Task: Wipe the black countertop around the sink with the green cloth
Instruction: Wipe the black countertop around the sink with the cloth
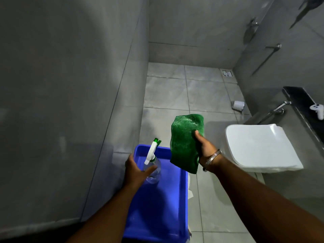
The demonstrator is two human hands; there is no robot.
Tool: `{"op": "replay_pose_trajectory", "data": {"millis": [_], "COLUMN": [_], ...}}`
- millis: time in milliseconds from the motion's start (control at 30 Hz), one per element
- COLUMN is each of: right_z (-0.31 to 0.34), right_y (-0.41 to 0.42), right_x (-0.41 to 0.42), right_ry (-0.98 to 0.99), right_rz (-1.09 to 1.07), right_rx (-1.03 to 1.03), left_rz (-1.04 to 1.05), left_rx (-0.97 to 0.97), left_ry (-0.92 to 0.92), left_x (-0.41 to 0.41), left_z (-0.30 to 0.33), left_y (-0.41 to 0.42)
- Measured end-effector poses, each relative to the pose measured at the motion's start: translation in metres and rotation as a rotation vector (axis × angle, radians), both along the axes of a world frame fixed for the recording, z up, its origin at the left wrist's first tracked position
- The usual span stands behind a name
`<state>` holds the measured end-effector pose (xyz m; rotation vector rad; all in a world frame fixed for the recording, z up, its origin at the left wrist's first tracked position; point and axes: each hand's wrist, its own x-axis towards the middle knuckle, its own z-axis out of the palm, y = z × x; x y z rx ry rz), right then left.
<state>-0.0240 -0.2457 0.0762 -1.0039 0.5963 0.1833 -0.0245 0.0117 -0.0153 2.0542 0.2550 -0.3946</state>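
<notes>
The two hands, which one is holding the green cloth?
The right hand, wearing a metal bangle, grips the green cloth; the left hand holds the spray bottle instead.

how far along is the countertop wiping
Done: the green cloth is picked up, gripped in the right hand. In hand: the left hand holds a spray bottle over the blue tub. Left: all the wiping; no sink is in view.
</notes>
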Motion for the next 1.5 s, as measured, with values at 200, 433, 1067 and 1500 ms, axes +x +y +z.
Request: {"op": "replay_pose_trajectory", "data": {"millis": [200,433,1067,1500], "right_z": [-0.010,-0.005,0.023,-0.089], "right_y": [0.014,0.100,0.517,0.629], "right_x": [-0.054,-0.123,-0.116,-0.098], "right_ry": [0.205,0.168,-0.813,-1.115], "right_rz": [0.311,1.087,1.496,1.708], "right_rx": [0.054,-0.199,-1.045,-1.744], "left_rz": [-0.117,-0.403,-0.130,0.667], "left_rx": [0.296,0.415,0.913,0.774], "left_ry": [0.081,-0.279,-0.194,0.223], "left_x": [-0.052,-0.124,-0.217,-0.226], "left_z": [0.015,0.087,0.144,-0.033], "left_y": [0.055,0.092,0.482,0.551]}}
